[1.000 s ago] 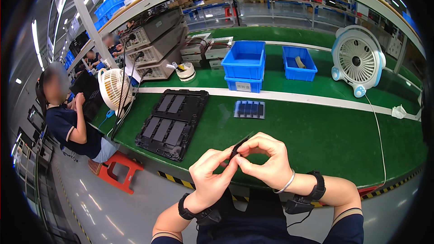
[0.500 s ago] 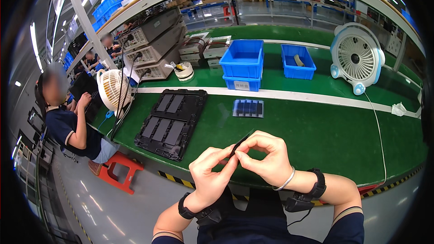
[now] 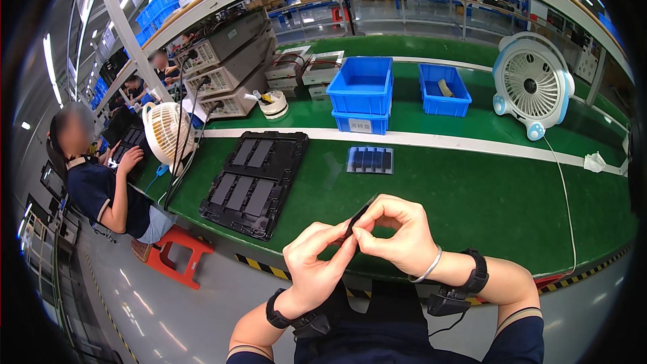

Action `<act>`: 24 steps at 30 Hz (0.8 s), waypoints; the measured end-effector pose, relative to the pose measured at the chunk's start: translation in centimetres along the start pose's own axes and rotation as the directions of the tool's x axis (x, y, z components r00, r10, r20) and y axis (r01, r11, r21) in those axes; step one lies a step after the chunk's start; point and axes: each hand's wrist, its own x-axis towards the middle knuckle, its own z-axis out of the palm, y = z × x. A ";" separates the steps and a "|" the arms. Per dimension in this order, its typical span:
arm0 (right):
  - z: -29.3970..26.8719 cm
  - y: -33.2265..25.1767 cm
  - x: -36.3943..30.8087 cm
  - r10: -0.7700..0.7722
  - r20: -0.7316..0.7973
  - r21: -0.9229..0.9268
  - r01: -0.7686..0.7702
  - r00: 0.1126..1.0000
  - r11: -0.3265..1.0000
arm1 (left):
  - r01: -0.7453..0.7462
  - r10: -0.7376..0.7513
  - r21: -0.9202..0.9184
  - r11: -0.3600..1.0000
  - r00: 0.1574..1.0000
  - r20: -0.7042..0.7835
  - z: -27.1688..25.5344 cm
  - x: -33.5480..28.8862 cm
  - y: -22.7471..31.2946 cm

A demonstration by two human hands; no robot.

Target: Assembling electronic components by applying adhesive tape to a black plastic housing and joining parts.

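Note:
My left hand [image 3: 317, 259] and my right hand [image 3: 397, 232] meet just above the near edge of the green bench [image 3: 485, 195]. Both pinch a thin dark flat strip [image 3: 359, 214], which stands edge-on between the fingertips. Beyond the hands, to the left, a black tray [image 3: 253, 175] holds several dark grey flat panels. A small stack of dark bluish panels [image 3: 369, 160] lies on the bench straight ahead of the hands.
Two blue bins [image 3: 364, 91] [image 3: 443, 89] stand at the back, a white fan [image 3: 532, 84] at the right with its cord across the bench. Another fan [image 3: 162, 131] and grey equipment boxes [image 3: 229, 61] are left. A seated person [image 3: 101, 182] works at left on a red stool [image 3: 178, 253].
My hands have stayed in place; the fingers have shifted slightly on the dark strip. The seated person's arm has moved a little.

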 end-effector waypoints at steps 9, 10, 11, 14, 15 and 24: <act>-0.6 0.3 0.7 0.124 -0.029 0.083 -0.122 0.992 0.989 | 0.197 -0.195 -0.249 0.948 0.980 0.033 -0.4 0.2 -0.1; -0.8 0.1 0.8 0.066 -0.068 0.004 -0.066 0.995 0.998 | 0.283 -0.275 -0.291 0.914 0.959 0.070 -0.6 0.4 0.2; -0.9 0.0 1.0 0.008 -0.103 -0.076 -0.016 0.995 0.997 | 0.370 -0.354 -0.329 0.869 0.929 0.111 -0.8 0.5 0.5; -1.6 0.0 1.8 -0.054 -0.003 -0.231 0.052 0.999 0.971 | 0.491 -0.434 -0.410 0.769 0.871 0.230 -1.4 0.2 -0.1; -1.8 0.2 2.1 -0.082 0.075 -0.278 0.099 0.994 0.955 | 0.495 -0.437 -0.410 0.766 0.869 0.232 -1.4 0.1 -0.1; -2.5 -0.2 2.7 -0.095 -0.004 -0.141 0.094 0.995 0.986 | 0.574 -0.523 -0.511 0.640 0.812 0.259 -1.9 0.3 -1.3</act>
